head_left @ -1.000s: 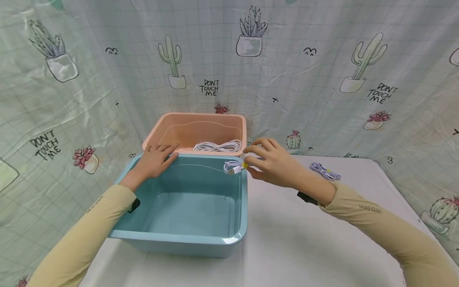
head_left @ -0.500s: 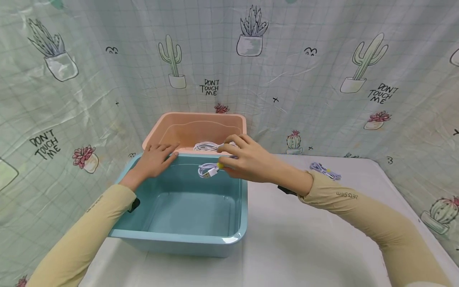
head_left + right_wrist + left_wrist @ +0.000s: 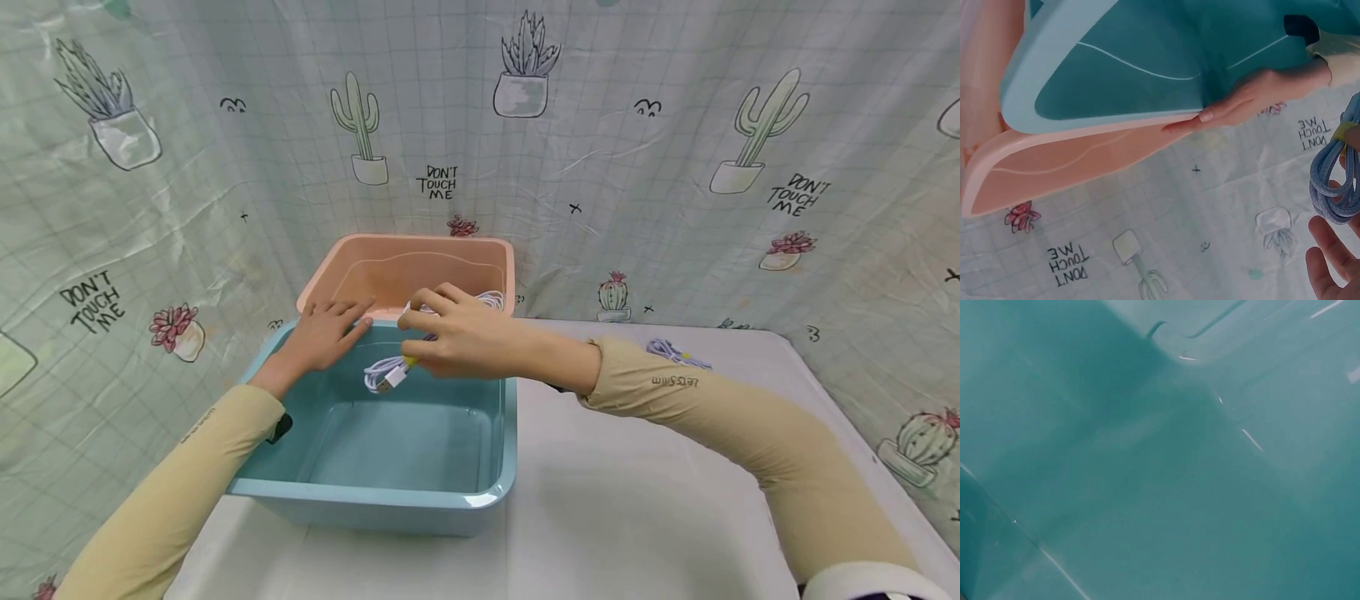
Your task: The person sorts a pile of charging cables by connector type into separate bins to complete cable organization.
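Note:
My right hand [image 3: 465,335] pinches a coiled lilac USB cable [image 3: 384,372] above the blue bin [image 3: 420,497]. A yellow tie binds the bundle, and its white plug hangs toward the bin floor. The right wrist view shows the braided loops of the cable [image 3: 1335,178] at the right edge, between thumb and fingers. My left hand [image 3: 318,337] rests on the far left rim of the blue bin, fingers stretched toward the orange bin [image 3: 427,267]. Only the blue bin's inner wall [image 3: 1160,475] fills the left wrist view.
Behind the blue bin, the orange bin holds a coiled white cable [image 3: 491,300], partly hidden by my right hand. Another lilac cable bundle [image 3: 675,353] lies on the white table [image 3: 622,500] at the right. A cactus-print curtain [image 3: 600,150] surrounds the table.
My right hand has carried the lilac cable leftward, from the blue bin's right rim to over its middle, with the plug end slightly lower. The left hand has stayed put.

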`<state>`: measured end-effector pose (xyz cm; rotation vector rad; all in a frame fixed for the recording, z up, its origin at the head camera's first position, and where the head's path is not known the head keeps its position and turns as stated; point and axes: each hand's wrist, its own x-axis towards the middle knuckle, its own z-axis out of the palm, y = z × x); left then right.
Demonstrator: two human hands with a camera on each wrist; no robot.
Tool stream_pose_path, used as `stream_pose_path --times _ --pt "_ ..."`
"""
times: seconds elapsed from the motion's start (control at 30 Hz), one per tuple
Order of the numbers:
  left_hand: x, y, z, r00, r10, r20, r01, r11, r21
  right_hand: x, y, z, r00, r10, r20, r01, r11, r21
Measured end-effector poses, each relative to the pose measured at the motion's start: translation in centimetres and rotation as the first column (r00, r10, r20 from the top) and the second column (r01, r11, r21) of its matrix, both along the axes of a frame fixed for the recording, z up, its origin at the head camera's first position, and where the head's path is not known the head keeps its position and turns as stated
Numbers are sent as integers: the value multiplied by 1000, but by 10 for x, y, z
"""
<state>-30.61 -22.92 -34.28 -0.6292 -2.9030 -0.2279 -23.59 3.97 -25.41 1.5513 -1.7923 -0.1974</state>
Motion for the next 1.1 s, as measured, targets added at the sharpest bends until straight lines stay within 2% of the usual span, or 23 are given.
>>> stream_pose_path --times 0.5,0.83,1.1 --pt "-1 -2 -2 1000 -9 -23 9 1000 -4 2 -14 -4 998 -58 8 56 988 145" --pt "-2 -2 -3 1000 -9 -7 9 1000 -5 -1 -12 1 998 -69 -7 69 993 98" --pt "-2 -2 -3 1000 -9 -15 9 1000 -4 -3 -4 -6 997 -79 19 76 991 111"
